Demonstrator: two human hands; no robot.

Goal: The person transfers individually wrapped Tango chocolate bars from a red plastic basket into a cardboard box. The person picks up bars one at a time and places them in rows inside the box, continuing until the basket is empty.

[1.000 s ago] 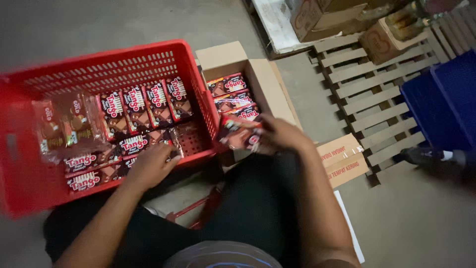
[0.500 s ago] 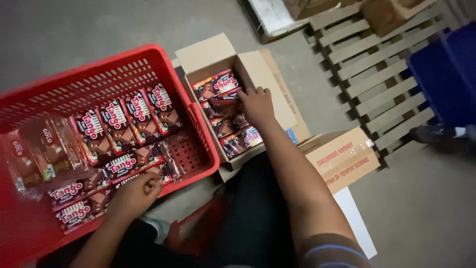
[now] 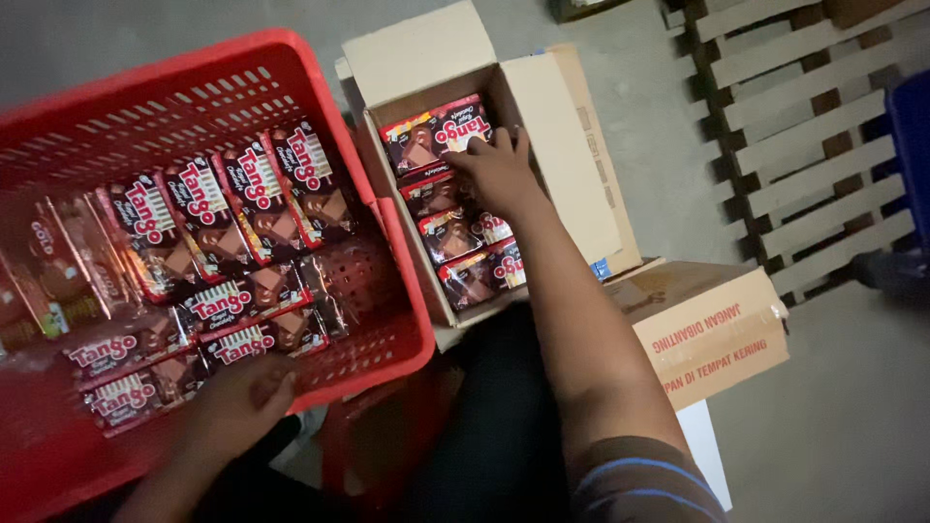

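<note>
Since the earlier frames the right hand [image 3: 499, 169] has travelled from the near end of the open cardboard box [image 3: 562, 145] up to its far end, upper centre of the frame, and now lies palm-down with fingers spread on the topmost wafer packets in the box [image 3: 455, 232]; whether it has gripped one I cannot tell, since the palm covers the contact. Largest in view, the red plastic crate [image 3: 194, 107] fills the left half, its rows of wafer packets in the crate [image 3: 232, 203] standing on edge with a bare patch of floor at its lower right. The left hand [image 3: 242, 402] has slid to the crate's near rim, lower left, fingers curled over the packets there, holding nothing I can make out. A second, closed carton [image 3: 712, 334] sits right of centre beside a wooden pallet [image 3: 804, 145]. The crate's left end is blurred and dim.
</note>
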